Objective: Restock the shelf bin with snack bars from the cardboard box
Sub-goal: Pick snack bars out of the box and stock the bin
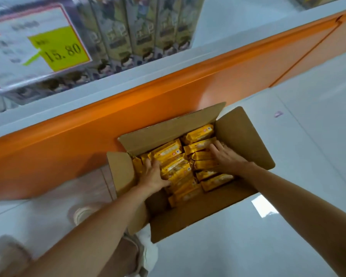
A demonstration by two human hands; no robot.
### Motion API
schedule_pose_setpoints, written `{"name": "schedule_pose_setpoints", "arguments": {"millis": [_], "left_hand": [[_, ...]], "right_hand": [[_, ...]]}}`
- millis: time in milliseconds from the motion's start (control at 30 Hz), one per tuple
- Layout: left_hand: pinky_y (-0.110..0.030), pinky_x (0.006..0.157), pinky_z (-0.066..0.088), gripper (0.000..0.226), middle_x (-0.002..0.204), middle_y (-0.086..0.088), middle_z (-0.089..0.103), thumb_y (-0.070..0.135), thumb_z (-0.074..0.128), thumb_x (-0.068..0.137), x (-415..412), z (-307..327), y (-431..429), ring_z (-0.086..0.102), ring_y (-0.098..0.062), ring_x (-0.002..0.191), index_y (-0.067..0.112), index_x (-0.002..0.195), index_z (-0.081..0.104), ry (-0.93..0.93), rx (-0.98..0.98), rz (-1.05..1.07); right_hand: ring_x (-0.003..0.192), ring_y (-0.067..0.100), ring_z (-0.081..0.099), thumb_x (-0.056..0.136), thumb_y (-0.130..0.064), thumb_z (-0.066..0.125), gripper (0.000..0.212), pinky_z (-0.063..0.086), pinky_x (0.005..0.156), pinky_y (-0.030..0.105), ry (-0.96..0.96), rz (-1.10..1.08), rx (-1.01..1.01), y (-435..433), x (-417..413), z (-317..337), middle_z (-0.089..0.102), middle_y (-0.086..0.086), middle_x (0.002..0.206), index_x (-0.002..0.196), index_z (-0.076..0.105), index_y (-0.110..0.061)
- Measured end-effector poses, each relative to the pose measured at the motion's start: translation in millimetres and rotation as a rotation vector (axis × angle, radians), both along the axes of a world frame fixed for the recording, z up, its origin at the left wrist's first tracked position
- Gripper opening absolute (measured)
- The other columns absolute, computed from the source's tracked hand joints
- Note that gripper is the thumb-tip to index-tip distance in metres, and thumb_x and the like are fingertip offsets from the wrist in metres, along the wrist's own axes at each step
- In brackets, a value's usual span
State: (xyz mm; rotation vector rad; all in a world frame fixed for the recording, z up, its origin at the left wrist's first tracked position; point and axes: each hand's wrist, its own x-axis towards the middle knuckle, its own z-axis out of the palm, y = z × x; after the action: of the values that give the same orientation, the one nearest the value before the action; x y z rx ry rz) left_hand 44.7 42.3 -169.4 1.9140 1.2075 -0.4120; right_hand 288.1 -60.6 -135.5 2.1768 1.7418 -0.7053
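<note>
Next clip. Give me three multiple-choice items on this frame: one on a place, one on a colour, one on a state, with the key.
1. Where does the cardboard box stand?
A. on a shelf
B. on the floor, by the orange shelf base
C. on a trolley

2. What colour wraps the snack bars?
A. blue
B. yellow
C. green

3. The box's top flaps are:
A. taped shut
B. cut off
C. folded open

Key: 1 B, pale floor shows round the box; 2 B, every pack in it is yellow; 3 C, the left hand and right hand reach inside onto the bars.
</note>
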Motion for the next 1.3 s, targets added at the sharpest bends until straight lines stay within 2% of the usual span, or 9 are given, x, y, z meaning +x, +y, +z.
{"name": "schedule_pose_setpoints", "arguments": {"millis": [133, 267, 500, 700, 800, 967, 1067, 1200, 1300], "left_hand": [[-0.038, 0.104, 0.035, 0.071, 0.136, -0.01, 0.032, 0.036, 0.078, 0.071, 2.3, -3.3, -6.2, 0.033, -0.028, 0.128, 0.016, 0.126, 0.037, -0.012, 0.051, 0.036], [-0.034, 0.099, 0.033, 0.072, 0.132, -0.009, 0.037, 0.043, 0.074, 0.072, 2.1, 0.5, -14.9, 0.032, -0.027, 0.127, 0.018, 0.128, 0.036, 0.009, 0.148, 0.02], [-0.033, 0.083, 0.046, 0.07, 0.133, -0.007, 0.034, 0.032, 0.075, 0.074, 0.1, 25.6, -20.4, 0.049, -0.026, 0.114, 0.016, 0.128, 0.033, -0.118, -0.028, 0.133], [-0.031, 0.086, 0.042, 0.059, 0.124, -0.006, 0.036, 0.025, 0.073, 0.076, -13.2, 85.9, 1.0, 0.046, -0.023, 0.112, 0.016, 0.122, 0.037, -0.198, -0.008, 0.057], [-0.026, 0.078, 0.042, 0.035, 0.109, -0.002, 0.046, 0.022, 0.071, 0.078, -21.4, 126.7, 12.2, 0.049, -0.018, 0.102, 0.018, 0.105, 0.05, -0.257, 0.03, 0.009], [-0.042, 0.099, 0.041, 0.019, 0.099, 0.004, 0.059, 0.042, 0.071, 0.068, -35.6, 182.1, 16.5, 0.056, -0.02, 0.106, 0.03, 0.074, 0.058, -0.319, 0.089, 0.031], [-0.032, 0.086, 0.045, 0.017, 0.094, -0.001, 0.061, 0.023, 0.074, 0.078, -48.5, 210.7, 9.6, 0.058, -0.02, 0.097, 0.022, 0.079, 0.057, -0.406, 0.12, 0.078], [-0.021, 0.073, 0.046, 0.025, 0.08, 0.004, 0.056, 0.014, 0.076, 0.076, -68.2, 259.5, -2.8, 0.055, -0.01, 0.081, 0.022, 0.081, 0.054, -0.542, 0.15, 0.126], [-0.005, 0.064, 0.04, 0.029, 0.082, 0.008, 0.059, 0.01, 0.076, 0.074, -91.8, 309.1, -11.5, 0.054, 0.0, 0.075, 0.025, 0.083, 0.054, -0.655, 0.256, 0.118]], "right_hand": [[0.134, 0.029, 0.024, 0.087, -0.031, 0.063, 0.07, 0.017, 0.112, 0.034, 0.047, 0.006, -0.003, -3.6, 0.1, -3.7, 0.025, 0.011, 0.147, 0.141, 0.023, -0.014], [0.126, 0.024, 0.034, 0.077, -0.033, 0.07, 0.074, 0.024, 0.108, 0.032, 0.09, 0.007, 0.039, -10.9, 0.4, -2.9, 0.038, 0.006, 0.139, 0.138, 0.032, -0.017], [0.121, 0.023, 0.046, 0.071, -0.036, 0.076, 0.077, 0.036, 0.105, 0.035, 0.218, -0.081, 0.098, -17.4, -12.8, 13.7, 0.044, 0.002, 0.132, 0.135, 0.037, -0.02], [0.112, 0.018, 0.049, 0.072, -0.032, 0.077, 0.071, 0.034, 0.089, 0.019, 0.272, -0.133, 0.28, -25.8, -22.3, 68.0, 0.048, 0.001, 0.121, 0.133, 0.045, -0.018], [0.106, 0.006, 0.046, 0.072, -0.035, 0.078, 0.071, 0.037, 0.087, 0.018, 0.296, -0.159, 0.356, -31.8, -29.1, 104.5, 0.042, -0.009, 0.113, 0.134, 0.044, -0.022], [0.099, 0.004, 0.049, 0.062, -0.065, 0.064, 0.083, 0.038, 0.084, 0.013, 0.317, -0.147, 0.434, -37.9, -43.1, 154.8, 0.045, -0.01, 0.115, 0.133, 0.045, -0.025], [0.1, 0.006, 0.052, 0.07, -0.047, 0.077, 0.07, 0.045, 0.087, 0.022, 0.32, -0.145, 0.483, -39.1, -48.6, 179.1, 0.045, -0.014, 0.111, 0.131, 0.045, -0.029], [0.092, 0.002, 0.052, 0.073, -0.041, 0.076, 0.062, 0.039, 0.076, 0.009, 0.333, -0.139, 0.565, -41.7, -65.1, 211.2, 0.04, -0.025, 0.103, 0.126, 0.046, -0.035], [0.097, 0.001, 0.054, 0.072, -0.036, 0.078, 0.061, 0.045, 0.08, 0.014, 0.435, -0.109, 0.648, -41.3, -79.4, 242.8, 0.046, -0.023, 0.109, 0.122, 0.044, -0.043]]}}
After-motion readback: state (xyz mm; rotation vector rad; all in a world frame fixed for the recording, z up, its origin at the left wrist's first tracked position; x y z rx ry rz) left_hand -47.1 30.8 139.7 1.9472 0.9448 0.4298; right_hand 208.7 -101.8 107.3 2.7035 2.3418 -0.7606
